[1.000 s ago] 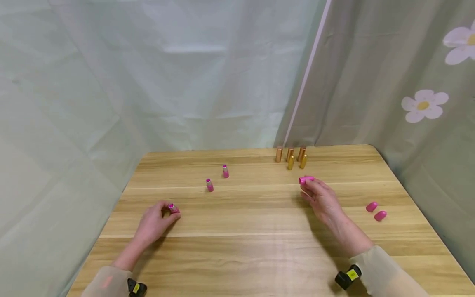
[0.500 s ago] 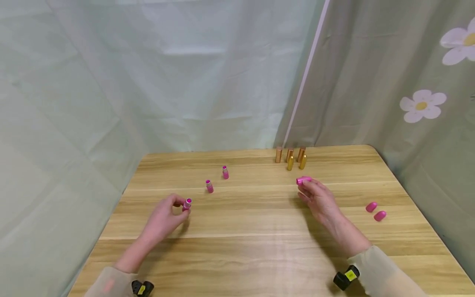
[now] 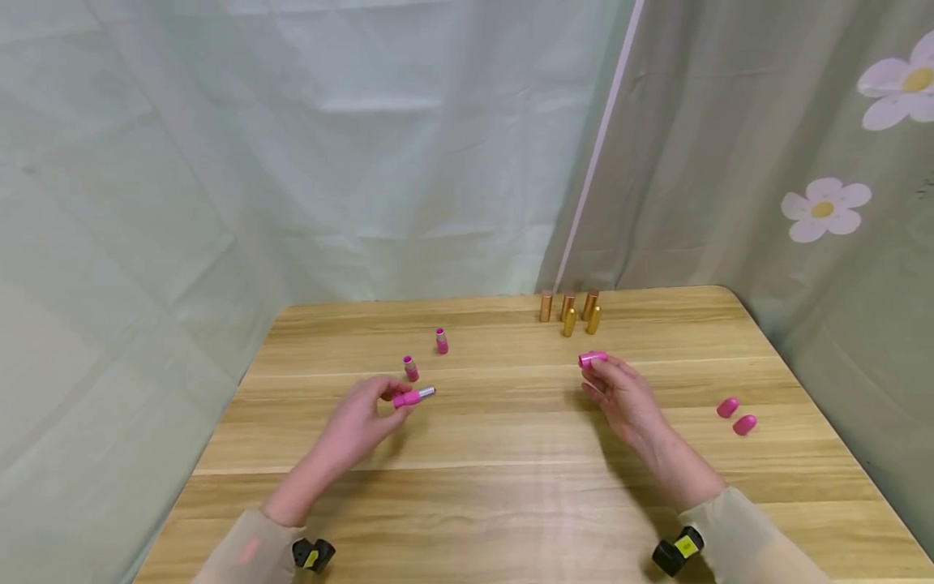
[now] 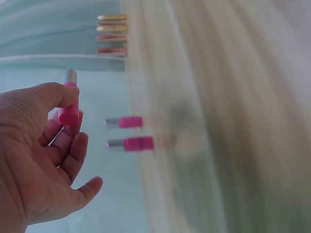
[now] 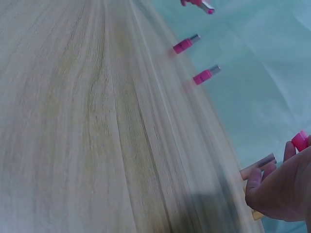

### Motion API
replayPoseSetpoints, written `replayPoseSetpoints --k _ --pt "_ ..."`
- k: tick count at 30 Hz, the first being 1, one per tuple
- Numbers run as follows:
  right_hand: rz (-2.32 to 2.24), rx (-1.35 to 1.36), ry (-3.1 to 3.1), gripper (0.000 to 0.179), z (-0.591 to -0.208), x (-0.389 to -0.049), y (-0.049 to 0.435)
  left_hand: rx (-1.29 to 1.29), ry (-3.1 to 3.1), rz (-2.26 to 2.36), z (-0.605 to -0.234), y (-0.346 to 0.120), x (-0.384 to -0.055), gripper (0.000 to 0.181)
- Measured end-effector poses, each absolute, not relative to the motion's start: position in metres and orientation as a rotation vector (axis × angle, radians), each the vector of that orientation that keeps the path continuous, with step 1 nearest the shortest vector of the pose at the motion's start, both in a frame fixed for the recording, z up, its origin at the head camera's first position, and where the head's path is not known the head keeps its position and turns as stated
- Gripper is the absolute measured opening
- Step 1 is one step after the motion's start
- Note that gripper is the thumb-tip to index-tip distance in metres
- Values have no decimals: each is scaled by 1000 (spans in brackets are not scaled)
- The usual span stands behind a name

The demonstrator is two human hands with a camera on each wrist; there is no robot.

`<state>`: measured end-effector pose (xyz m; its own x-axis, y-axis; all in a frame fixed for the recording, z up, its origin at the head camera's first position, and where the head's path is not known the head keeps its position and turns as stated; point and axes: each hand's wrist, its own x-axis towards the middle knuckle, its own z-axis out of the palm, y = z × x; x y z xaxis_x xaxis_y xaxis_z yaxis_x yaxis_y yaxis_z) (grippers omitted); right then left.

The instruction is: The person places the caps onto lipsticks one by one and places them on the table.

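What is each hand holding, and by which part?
The left hand pinches a tube by its pink part; the right hand holds a pink cap near the end opposite its opening.

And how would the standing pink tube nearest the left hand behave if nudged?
The standing pink tube would likely tip easily, being tall and narrow. Once down, its round shape suggests it would probably roll. Its shiny silver neck may feel slippery.

The right hand [image 5: 281, 188] holds a pink piece [image 5: 300, 141]; two pink-and-silver tubes [image 5: 202, 76] stand on the wooden table [image 5: 73, 121].
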<state>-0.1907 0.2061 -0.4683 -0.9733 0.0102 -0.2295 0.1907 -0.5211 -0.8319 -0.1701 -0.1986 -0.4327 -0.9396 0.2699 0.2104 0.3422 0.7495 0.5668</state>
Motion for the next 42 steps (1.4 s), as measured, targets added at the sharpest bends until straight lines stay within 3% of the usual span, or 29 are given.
replayPoseSetpoints --k 11,23,42 --pt "-2658 294 1462 23 -463 -191 191 -622 -2761 -1026 -409 -148 -187 17" --pt "-2639 245 1416 13 -455 -189 153 -695 -2743 -1027 -405 -96 -208 15" --pt "-2557 220 1483 6 -457 -186 126 -773 -2759 -974 -415 -78 -212 20"
